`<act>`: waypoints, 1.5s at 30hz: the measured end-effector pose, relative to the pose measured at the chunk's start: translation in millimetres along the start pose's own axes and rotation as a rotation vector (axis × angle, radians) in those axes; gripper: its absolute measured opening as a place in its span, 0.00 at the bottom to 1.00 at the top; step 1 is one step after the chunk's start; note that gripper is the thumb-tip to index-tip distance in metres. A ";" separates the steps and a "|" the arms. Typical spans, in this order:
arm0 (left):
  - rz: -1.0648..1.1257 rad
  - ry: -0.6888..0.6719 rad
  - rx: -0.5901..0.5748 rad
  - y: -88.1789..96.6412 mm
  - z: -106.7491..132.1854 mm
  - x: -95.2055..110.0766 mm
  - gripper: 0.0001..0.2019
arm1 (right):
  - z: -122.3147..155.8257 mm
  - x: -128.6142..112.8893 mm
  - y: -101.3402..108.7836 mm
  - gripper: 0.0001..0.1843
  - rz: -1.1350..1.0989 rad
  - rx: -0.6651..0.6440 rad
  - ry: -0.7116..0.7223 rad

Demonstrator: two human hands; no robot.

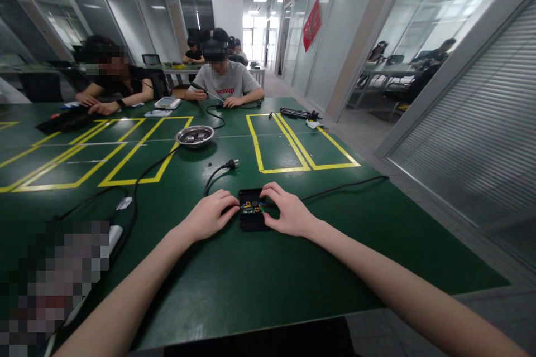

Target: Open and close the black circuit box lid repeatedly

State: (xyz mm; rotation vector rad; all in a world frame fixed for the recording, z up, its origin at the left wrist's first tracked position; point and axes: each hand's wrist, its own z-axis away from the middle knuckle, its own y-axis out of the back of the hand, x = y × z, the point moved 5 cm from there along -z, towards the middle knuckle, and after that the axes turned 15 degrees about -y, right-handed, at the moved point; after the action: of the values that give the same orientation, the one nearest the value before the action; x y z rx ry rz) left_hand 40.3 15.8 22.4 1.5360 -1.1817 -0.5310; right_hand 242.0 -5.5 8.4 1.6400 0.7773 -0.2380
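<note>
Our right hand (288,213) arched, thumb and fingers apart, at the circuit board (252,208) in a black case (253,226) on the green table (259,284); our left hand (213,214) met the case's left edge. Whether either gripped, we couldn't tell.

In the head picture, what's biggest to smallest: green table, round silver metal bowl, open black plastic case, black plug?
1. Green table
2. Open black plastic case, round silver metal bowl: unsure, case nearer
3. Black plug
</note>
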 end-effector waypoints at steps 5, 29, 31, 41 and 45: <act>0.004 0.043 -0.029 -2.6 -0.5 -2.5 0.12 | -3.3 2.1 5.3 0.18 -0.022 0.024 -0.008; 0.253 0.103 -0.102 12.8 -3.0 10.0 0.20 | 4.9 10.4 35.1 0.21 0.011 -0.025 0.114; 0.289 0.119 -0.144 10.1 -2.5 11.6 0.19 | 3.6 10.2 33.9 0.21 0.014 -0.066 0.122; 0.226 0.129 -0.145 2.7 -0.9 12.3 0.22 | 2.8 10.3 20.9 0.08 0.077 -0.272 0.027; 0.209 0.167 -0.144 -2.0 -2.5 12.6 0.15 | 1.5 10.4 18.1 0.07 0.116 -0.255 -0.003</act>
State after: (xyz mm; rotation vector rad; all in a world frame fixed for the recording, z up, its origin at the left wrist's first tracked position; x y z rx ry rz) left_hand 48.3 5.8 24.5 1.2903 -1.1337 -0.3341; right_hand 261.1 -3.8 16.7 1.4366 0.6783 -0.0566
